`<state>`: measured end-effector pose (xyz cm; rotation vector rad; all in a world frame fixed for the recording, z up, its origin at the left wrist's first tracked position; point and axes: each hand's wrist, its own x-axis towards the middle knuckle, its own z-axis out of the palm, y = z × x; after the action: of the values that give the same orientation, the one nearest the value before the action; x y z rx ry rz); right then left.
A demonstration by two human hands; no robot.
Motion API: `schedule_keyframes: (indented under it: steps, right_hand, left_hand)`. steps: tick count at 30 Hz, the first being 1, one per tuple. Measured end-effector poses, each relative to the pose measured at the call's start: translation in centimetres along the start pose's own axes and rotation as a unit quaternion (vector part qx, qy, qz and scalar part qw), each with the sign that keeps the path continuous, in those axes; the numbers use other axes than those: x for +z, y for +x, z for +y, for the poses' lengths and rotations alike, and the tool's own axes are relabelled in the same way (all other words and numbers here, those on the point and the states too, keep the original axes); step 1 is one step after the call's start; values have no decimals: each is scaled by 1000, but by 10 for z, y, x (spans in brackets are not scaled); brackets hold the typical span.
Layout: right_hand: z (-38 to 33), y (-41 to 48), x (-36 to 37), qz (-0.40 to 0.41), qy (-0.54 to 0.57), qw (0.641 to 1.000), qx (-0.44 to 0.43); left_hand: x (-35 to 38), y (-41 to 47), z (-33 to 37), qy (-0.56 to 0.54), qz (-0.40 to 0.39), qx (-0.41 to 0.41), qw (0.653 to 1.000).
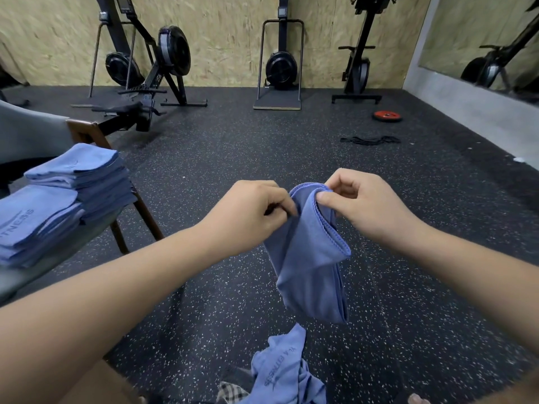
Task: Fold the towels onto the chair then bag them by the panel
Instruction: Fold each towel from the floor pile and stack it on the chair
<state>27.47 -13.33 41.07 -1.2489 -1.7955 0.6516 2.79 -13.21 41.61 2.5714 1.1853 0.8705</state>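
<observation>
A blue towel [310,258] hangs doubled in the air in front of me. My left hand [248,211] pinches its top edge on the left, and my right hand [361,202] pinches the top edge on the right, with the two hands close together. On the chair [87,132] at the left lie two stacks of folded blue towels [84,176]. Low in the middle, near my lap, lies a crumpled unfolded blue towel [280,371] with dark lettering.
Rowing machines [151,71] and a ski machine [280,62] stand along the wooden back wall. A red weight plate [387,115] and a black band [370,139] lie on the speckled rubber floor at the right. A mirror [481,39] covers the right wall.
</observation>
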Motion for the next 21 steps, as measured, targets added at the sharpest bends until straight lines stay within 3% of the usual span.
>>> schedule_keyframes:
  steps: [10,21]
  right_hand:
    - [-2,-5,16,-27,7,999,-32]
    - [11,2,-4,-37,-11,999,-38]
  left_hand:
    - [21,-3,20,30,5,-59,998]
    - [0,2,-16,75,-28,-35,996]
